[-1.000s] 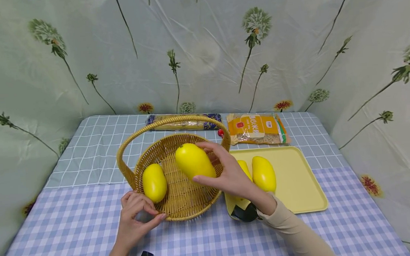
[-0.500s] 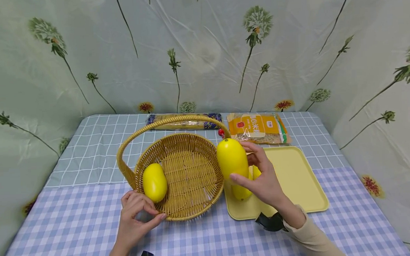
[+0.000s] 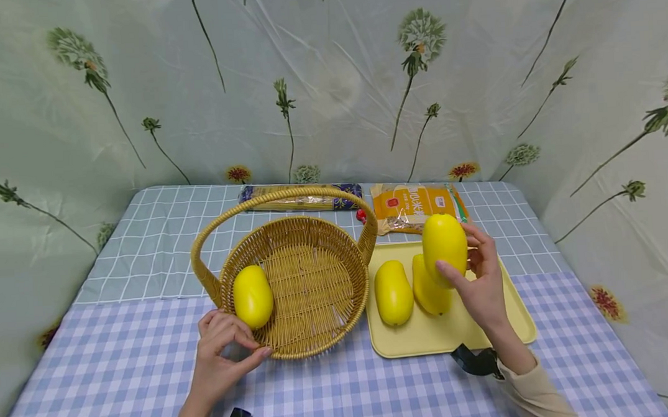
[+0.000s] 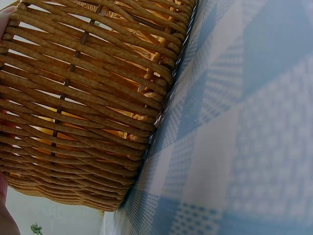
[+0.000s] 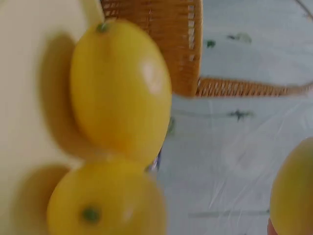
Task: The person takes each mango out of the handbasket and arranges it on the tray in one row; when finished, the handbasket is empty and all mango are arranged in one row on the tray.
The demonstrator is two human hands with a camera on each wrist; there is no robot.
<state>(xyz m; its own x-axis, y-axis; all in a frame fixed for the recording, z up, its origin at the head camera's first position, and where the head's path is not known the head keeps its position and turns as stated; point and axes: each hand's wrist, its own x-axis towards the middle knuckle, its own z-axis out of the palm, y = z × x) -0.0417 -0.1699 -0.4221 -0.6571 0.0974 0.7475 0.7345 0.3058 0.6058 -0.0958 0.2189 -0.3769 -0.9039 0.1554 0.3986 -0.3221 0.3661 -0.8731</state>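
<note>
Since the frame of one second ago, the right hand and the smooth yellow oval fruit it grips have moved from above the round golden-brown wicker basket to above the pale yellow rectangular tray; we record no shift of the left hand. We note the right thumb on the near side of that raised fruit and the fingers around its right side. Left fingers and thumb grip the near left rim of the basket, which stands upright on the desk, its arched handle raised. Inside it, against the left wall, lies a second yellow oval fruit. We count two more on the tray: an elongated yellow fruit at the left, and just beside it a curved yellow fruit, partly hidden behind the raised one. Whether those two touch, we cannot tell. Behind the basket we observe a long blue-and-clear packet; behind the tray, an orange printed plastic bag. Between these, near the handle's right foot, sits a small red object.
</note>
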